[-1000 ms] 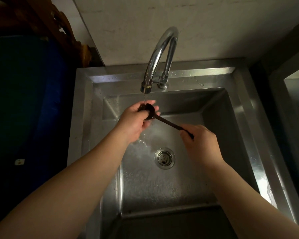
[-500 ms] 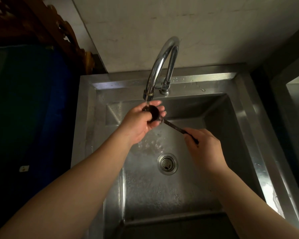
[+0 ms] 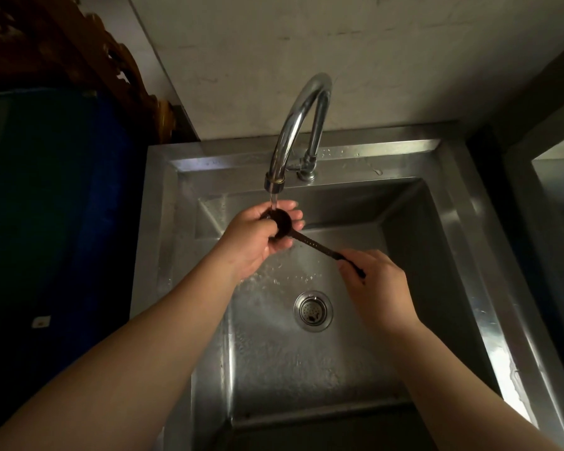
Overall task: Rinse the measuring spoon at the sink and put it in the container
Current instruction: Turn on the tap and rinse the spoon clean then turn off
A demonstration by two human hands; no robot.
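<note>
two hands hide parts of the measuring spoon [image 3: 310, 241]; container unseen

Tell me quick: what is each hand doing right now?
Left hand: closed around the bowl of the dark long-handled measuring spoon, under the running water.
Right hand: closed, pinching the spoon's handle end.

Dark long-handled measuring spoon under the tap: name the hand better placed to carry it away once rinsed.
Right. The right hand already pinches the dark long-handled measuring spoon by its handle end, clear of the water, while the left hand only cups the bowl under the chrome faucet.
</note>
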